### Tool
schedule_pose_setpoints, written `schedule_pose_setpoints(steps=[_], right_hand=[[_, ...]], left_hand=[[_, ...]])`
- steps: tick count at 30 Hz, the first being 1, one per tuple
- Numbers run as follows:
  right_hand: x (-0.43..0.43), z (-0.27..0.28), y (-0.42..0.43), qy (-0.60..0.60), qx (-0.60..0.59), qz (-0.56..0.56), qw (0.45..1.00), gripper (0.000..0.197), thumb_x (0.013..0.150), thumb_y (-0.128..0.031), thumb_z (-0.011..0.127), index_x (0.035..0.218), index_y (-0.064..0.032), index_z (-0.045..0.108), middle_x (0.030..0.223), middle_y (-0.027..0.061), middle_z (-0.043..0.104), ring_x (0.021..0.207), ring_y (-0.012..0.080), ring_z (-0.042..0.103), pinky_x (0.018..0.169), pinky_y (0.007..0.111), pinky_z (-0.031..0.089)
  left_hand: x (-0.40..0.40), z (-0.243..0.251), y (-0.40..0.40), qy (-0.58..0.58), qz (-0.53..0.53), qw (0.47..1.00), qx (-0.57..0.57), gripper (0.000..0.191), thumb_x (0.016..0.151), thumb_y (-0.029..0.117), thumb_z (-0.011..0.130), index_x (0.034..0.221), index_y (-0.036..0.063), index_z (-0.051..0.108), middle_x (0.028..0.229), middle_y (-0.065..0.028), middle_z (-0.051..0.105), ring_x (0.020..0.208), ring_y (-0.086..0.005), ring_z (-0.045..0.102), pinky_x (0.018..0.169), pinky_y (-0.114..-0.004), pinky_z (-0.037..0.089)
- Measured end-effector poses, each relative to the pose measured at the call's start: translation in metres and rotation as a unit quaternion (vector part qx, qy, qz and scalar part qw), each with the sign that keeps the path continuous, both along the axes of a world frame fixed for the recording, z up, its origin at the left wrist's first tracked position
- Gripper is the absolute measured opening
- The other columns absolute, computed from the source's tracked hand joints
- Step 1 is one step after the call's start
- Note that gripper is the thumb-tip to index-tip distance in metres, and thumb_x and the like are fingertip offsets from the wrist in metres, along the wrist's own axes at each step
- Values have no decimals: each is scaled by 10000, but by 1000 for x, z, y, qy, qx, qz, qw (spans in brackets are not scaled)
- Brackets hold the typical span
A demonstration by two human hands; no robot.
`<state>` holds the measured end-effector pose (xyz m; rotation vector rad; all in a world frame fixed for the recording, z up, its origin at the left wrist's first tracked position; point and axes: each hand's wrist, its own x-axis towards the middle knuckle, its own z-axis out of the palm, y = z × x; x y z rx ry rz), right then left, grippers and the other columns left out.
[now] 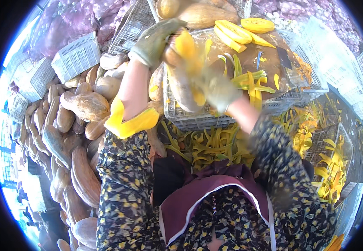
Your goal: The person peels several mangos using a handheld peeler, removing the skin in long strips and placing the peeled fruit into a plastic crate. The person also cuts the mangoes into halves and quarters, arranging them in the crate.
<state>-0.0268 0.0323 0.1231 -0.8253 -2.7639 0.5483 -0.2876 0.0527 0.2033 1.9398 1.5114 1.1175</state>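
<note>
My left hand (156, 42), in a dirty pale work glove, grips the upper end of a long tan squash (181, 84). Bright yellow-orange flesh shows where its skin is off near the top. Beside the squash, my right hand (220, 91), also gloved, is blurred by motion; whether it holds a tool cannot be made out. A brown board (212, 34) on a white plastic crate (197, 122) lies beyond my hands. Peeled yellow squash pieces (234, 31) rest at its far side, with green-yellow peel strips (253, 84) nearer. A bright yellow band (131, 122) crosses my left forearm.
Unpeeled squashes (84, 106) are heaped at my left. Peelings (216, 141) cover the ground below the crate, and more fill a crate (328, 169) at right. A small blue tool (258, 59) lies on the board. Purple mesh sacks (71, 22) stand at the back.
</note>
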Motion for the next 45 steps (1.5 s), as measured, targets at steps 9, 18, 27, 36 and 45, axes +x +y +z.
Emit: schedule_pose_setpoints(steps=[9, 18, 27, 36, 45], right_hand=[[-15, 27, -18, 4, -159, -85, 984, 335, 1017, -310, 472, 1200, -32, 514, 1246, 207, 591, 1036, 338, 657, 882, 460, 525], [-1, -91, -72, -45, -109, -118, 986, 485, 1006, -267, 438, 1447, -64, 433, 1303, 243, 587, 1111, 398, 627, 992, 470, 469], [-37, -3, 28, -47, -166, -69, 983, 627, 1020, -535, 347, 1298, -7, 541, 1075, 226, 682, 1016, 335, 670, 927, 440, 487], [-1, -38, -41, -146, -209, -84, 963, 541, 982, -396, 528, 1437, -116, 448, 1391, 218, 495, 1238, 337, 557, 1041, 422, 467], [-24, -70, -29, 105, -185, -81, 974, 517, 990, -426, 461, 1323, -39, 544, 1092, 182, 639, 1050, 346, 623, 956, 444, 471]], left_hand=[[-12, 13, -17, 377, 23, 902, 209, 302, 913, 24, 532, 1203, 87, 584, 1197, -135, 617, 1161, -319, 582, 1019, -389, 465], [-3, 19, -11, 359, 69, 910, 193, 177, 877, 4, 565, 1038, 79, 559, 999, -141, 632, 1003, -343, 623, 855, -415, 500], [-15, 22, -3, 396, -73, 883, 240, 403, 727, -13, 708, 1085, 82, 548, 1087, -123, 622, 1052, -339, 614, 897, -390, 501], [-32, 17, -13, 367, 0, 914, 173, 422, 873, 65, 611, 1288, 123, 564, 1257, -108, 629, 1190, -321, 595, 1029, -384, 469], [2, 26, -1, 400, 80, 913, 18, 400, 880, 65, 567, 1272, 145, 582, 1269, -140, 613, 1215, -314, 571, 1005, -398, 466]])
